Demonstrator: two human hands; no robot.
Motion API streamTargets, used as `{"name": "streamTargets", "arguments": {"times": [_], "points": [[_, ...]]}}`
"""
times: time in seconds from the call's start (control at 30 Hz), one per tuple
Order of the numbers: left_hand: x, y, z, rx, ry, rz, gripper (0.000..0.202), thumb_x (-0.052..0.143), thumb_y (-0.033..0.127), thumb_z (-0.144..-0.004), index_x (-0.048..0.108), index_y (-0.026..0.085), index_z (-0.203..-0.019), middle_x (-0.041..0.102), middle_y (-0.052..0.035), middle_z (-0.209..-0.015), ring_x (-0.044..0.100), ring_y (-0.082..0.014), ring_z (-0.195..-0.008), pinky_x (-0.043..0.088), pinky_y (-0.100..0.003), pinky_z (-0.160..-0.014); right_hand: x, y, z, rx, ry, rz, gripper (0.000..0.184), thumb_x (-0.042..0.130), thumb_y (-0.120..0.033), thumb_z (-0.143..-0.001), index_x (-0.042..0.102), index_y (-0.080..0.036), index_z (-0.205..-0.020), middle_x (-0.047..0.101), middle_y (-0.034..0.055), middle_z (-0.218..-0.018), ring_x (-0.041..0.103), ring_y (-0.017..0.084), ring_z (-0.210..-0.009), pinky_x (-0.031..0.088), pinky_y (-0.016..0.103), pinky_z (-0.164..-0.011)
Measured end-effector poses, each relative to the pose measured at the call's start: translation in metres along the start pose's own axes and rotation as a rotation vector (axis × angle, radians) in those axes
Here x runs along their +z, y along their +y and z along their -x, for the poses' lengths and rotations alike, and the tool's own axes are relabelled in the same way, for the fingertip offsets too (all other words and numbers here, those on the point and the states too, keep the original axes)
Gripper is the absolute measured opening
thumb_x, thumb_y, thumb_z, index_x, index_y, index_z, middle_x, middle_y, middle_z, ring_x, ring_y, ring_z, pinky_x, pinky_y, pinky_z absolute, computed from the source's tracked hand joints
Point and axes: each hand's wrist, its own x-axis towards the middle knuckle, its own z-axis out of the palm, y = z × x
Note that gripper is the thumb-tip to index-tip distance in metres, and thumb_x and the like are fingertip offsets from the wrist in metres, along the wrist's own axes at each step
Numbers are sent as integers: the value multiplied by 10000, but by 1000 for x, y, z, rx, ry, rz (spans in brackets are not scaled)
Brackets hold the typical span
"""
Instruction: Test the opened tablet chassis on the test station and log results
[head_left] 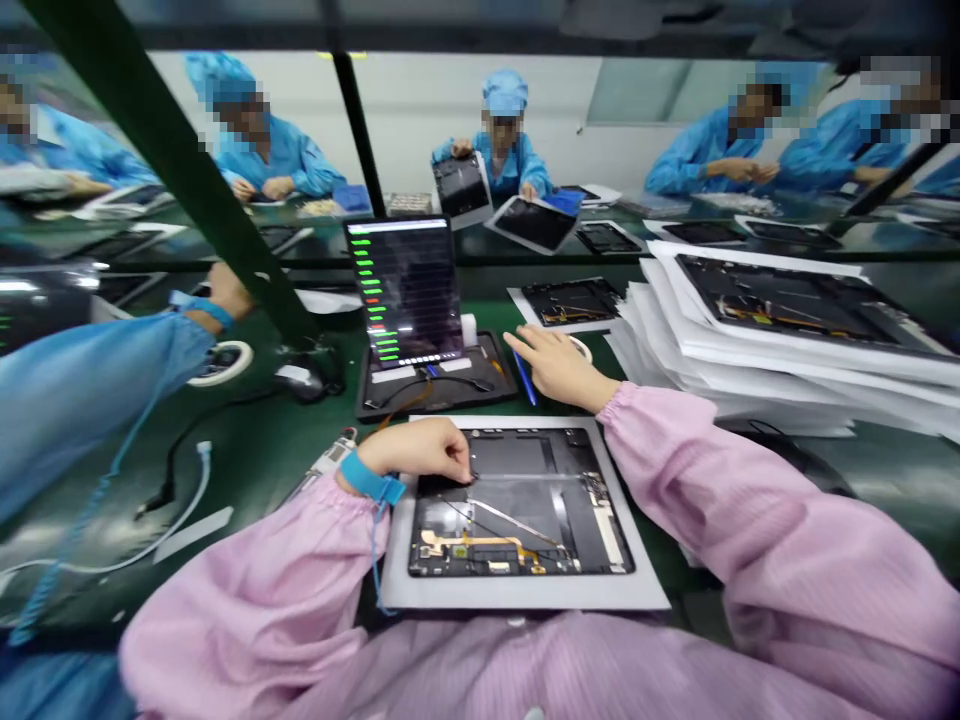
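An opened tablet housing (517,510) with exposed ribbon cables and a battery area lies on a white sheet (637,590) right in front of me. At its upper left, my left hand (431,450) is closed in a pinch at the housing's inside; whatever the fingertips hold is hidden. A blue band circles that wrist. Beyond the housing's far edge, my right hand (559,365) reaches forward with fingers apart, beside a blue pen-like stick (523,375). Behind them, a lit screen (405,290) with green and red marks stands upright on a black tray (487,385).
On the right rises a tall stack of white sheets (675,350) with an opened housing (795,295) on top. Another housing (574,300) lies behind my right hand. A white cable (191,510) lies at left. A co-worker's arm (97,370) reaches in from the left, near a green post (187,170).
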Motion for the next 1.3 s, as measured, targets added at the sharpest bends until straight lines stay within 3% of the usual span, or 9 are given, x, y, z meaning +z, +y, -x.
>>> {"name": "streamTargets", "arguments": {"times": [0.13,0.33,0.47,0.53,0.6,0.7,0.9,1.13,1.3], "points": [[-5,-4,1,42,23,0,188,667,308,-720,731,138,-768,722,-43,-761,615,-145,-700,421,-213,-631,6,45,-37,261,71,-1,758,509,-421,-892,185,-107,-1502,100,212,-1561,63,373,-1434,173,551,-1111],[-11,-5,6,101,171,85,191,655,311,-731,719,134,-764,714,-37,-765,605,-133,-696,421,-212,-642,21,76,-66,702,-196,-104,733,244,-519,-968,252,42,-1440,187,324,-1488,128,425,-1405,172,554,-1098],[-11,-7,4,62,417,132,260,625,375,-748,701,126,-760,684,-38,-730,572,-136,-666,403,-234,-627,0,40,-49,505,-13,-6,768,395,-541,-918,226,-26,-1462,127,250,-1537,70,392,-1424,139,553,-1114],[-12,-8,2,53,534,157,288,604,402,-762,681,126,-738,650,-30,-686,543,-132,-632,385,-241,-603,-17,9,-32,335,60,-19,590,391,-513,-929,440,-93,-1340,395,211,-1416,322,355,-1331,274,487,-1064],[-12,-9,-1,60,631,186,307,593,424,-769,658,128,-718,613,-18,-650,511,-125,-601,365,-241,-577,-26,-23,-11,222,-139,-127,371,399,-450,-942,621,-165,-1026,638,132,-1041,577,273,-995,417,382,-883],[-11,-8,-2,90,740,232,307,581,431,-774,627,137,-698,573,-3,-623,476,-116,-572,346,-237,-553,-17,-57,18,219,-315,-301,203,561,-382,-878,601,-186,-844,632,62,-808,576,200,-741,412,305,-708],[-13,-10,-1,80,900,349,277,605,415,-743,599,148,-670,524,24,-565,455,-107,-536,348,-230,-543,23,-62,34,176,-223,-507,216,668,-325,-816,532,-185,-723,580,26,-771,537,170,-764,399,272,-716],[-20,-22,1,112,1188,566,351,633,487,-736,625,136,-736,532,21,-581,438,-89,-515,334,-211,-509,16,-55,48,222,-33,-666,211,507,-369,-915,508,-198,-792,558,8,-735,510,148,-654,392,267,-621],[-13,-18,-8,128,1275,603,310,582,456,-803,597,148,-772,585,4,-645,509,-112,-567,384,-221,-544,-12,16,3,591,699,-954,337,532,-543,-864,479,-214,-808,466,-39,-688,447,116,-616,388,228,-575]]}}
